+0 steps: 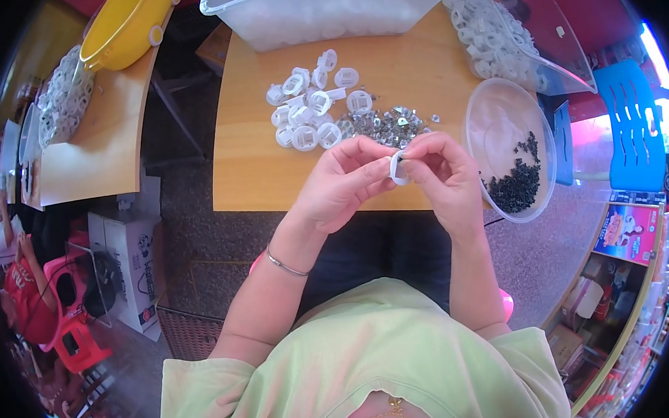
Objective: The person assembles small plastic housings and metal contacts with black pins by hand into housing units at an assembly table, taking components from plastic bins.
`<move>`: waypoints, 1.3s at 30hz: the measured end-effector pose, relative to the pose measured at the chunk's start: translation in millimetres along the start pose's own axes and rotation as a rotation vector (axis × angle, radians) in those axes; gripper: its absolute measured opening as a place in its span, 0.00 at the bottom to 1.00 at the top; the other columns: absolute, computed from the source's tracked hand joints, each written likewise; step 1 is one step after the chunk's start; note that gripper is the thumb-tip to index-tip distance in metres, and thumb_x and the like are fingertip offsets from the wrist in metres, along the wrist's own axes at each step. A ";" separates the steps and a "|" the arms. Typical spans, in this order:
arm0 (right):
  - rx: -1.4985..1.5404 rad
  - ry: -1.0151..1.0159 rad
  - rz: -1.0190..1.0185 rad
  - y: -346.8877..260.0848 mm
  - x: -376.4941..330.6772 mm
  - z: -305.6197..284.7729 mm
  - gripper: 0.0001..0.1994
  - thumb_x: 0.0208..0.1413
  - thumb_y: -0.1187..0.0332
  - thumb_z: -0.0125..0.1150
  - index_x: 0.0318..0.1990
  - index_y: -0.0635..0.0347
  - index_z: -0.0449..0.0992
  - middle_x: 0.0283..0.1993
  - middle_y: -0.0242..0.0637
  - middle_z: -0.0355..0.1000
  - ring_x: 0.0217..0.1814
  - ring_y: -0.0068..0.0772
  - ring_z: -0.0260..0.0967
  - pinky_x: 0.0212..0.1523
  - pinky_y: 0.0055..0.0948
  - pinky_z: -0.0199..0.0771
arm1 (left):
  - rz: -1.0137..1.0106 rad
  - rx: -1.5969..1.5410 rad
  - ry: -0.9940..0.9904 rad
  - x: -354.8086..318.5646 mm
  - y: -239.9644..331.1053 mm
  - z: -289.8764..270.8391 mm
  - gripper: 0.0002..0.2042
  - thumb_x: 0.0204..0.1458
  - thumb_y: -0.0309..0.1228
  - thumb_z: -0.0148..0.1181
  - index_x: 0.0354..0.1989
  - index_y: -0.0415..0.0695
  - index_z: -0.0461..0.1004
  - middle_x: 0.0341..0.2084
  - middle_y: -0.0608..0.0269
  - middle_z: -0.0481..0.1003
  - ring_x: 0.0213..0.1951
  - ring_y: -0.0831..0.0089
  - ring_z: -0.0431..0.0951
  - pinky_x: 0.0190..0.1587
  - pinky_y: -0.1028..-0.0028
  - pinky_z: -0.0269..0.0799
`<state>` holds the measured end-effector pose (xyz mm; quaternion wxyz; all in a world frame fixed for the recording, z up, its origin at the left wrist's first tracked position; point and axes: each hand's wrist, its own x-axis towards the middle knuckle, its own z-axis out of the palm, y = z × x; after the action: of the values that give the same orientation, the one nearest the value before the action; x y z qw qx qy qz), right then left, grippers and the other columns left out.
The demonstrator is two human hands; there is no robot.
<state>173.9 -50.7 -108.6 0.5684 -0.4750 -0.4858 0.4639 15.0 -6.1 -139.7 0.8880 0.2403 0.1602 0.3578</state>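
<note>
My left hand and my right hand meet above the near edge of a small wooden table. Between their fingertips they pinch one small white plastic ring-shaped part. Just beyond the hands lies a loose pile of similar white plastic parts and, to its right, a heap of small shiny metal pieces. A thin metal bangle sits on my left wrist.
A round clear bowl with small black pieces stands at the table's right edge. A clear bin of white parts sits at the back, another tilted at back right. A second table on the left carries a yellow basin.
</note>
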 end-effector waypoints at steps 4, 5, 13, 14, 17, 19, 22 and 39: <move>-0.067 0.014 -0.020 -2.0 -0.9 -1.5 0.06 0.48 0.80 0.59 0.34 0.64 0.70 0.33 0.31 0.68 0.34 0.19 0.68 0.37 0.18 0.68 | 0.029 0.035 0.030 1.5 1.4 8.0 0.06 0.51 0.24 0.56 0.37 0.39 0.72 0.35 0.63 0.73 0.39 0.76 0.74 0.43 0.76 0.72; -0.074 0.037 -0.036 -2.2 -1.5 -1.4 0.07 0.47 0.80 0.60 0.34 0.64 0.70 0.33 0.31 0.68 0.34 0.19 0.68 0.36 0.18 0.68 | 0.050 0.057 0.035 2.2 1.3 8.9 0.07 0.51 0.24 0.56 0.38 0.38 0.72 0.36 0.62 0.72 0.40 0.75 0.74 0.44 0.74 0.72; -0.223 0.127 -0.198 -8.3 -3.7 4.1 0.10 0.42 0.83 0.62 0.32 0.64 0.70 0.32 0.33 0.67 0.30 0.19 0.66 0.33 0.17 0.67 | 0.352 0.356 0.019 1.2 0.1 10.8 0.05 0.49 0.19 0.53 0.34 0.33 0.72 0.40 0.56 0.69 0.41 0.72 0.73 0.43 0.74 0.75; -0.247 0.136 -0.223 -7.9 -3.9 4.1 0.10 0.41 0.83 0.62 0.32 0.64 0.70 0.32 0.33 0.66 0.29 0.19 0.65 0.32 0.16 0.67 | 0.375 0.335 -0.004 1.2 0.1 10.7 0.05 0.47 0.18 0.55 0.33 0.33 0.72 0.38 0.59 0.69 0.41 0.74 0.72 0.43 0.76 0.74; -0.268 0.149 -0.240 -8.5 -5.0 5.5 0.09 0.40 0.83 0.63 0.31 0.64 0.71 0.31 0.33 0.66 0.28 0.18 0.65 0.30 0.16 0.66 | 0.441 0.432 -0.007 2.0 -2.7 9.5 0.05 0.45 0.14 0.55 0.31 0.34 0.72 0.37 0.59 0.69 0.41 0.74 0.73 0.43 0.77 0.75; -0.284 0.148 -0.253 -8.2 -5.4 5.5 0.09 0.40 0.82 0.63 0.31 0.64 0.71 0.31 0.33 0.66 0.28 0.18 0.64 0.29 0.16 0.66 | 0.459 0.456 -0.008 2.7 -2.6 9.4 0.06 0.44 0.13 0.54 0.31 0.34 0.72 0.36 0.58 0.69 0.40 0.73 0.73 0.42 0.78 0.75; -0.299 0.150 -0.264 -6.6 -6.0 5.3 0.10 0.40 0.82 0.64 0.31 0.64 0.71 0.31 0.33 0.66 0.28 0.18 0.64 0.28 0.16 0.66 | 0.501 0.509 0.005 3.0 -2.6 11.2 0.06 0.43 0.12 0.54 0.30 0.34 0.72 0.35 0.58 0.69 0.39 0.72 0.74 0.41 0.78 0.75; -0.553 0.244 -0.440 1.8 -8.0 14.0 0.15 0.34 0.81 0.65 0.32 0.61 0.70 0.32 0.36 0.65 0.27 0.25 0.65 0.28 0.22 0.68 | 0.842 0.901 0.121 4.4 -7.2 15.8 0.07 0.35 0.14 0.62 0.23 0.38 0.73 0.26 0.61 0.71 0.37 0.68 0.77 0.34 0.79 0.74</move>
<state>159.1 -57.1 -110.3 0.5587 -0.5467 -0.6117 0.1219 29.3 -12.5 -130.9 0.4713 0.6134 0.2370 0.5878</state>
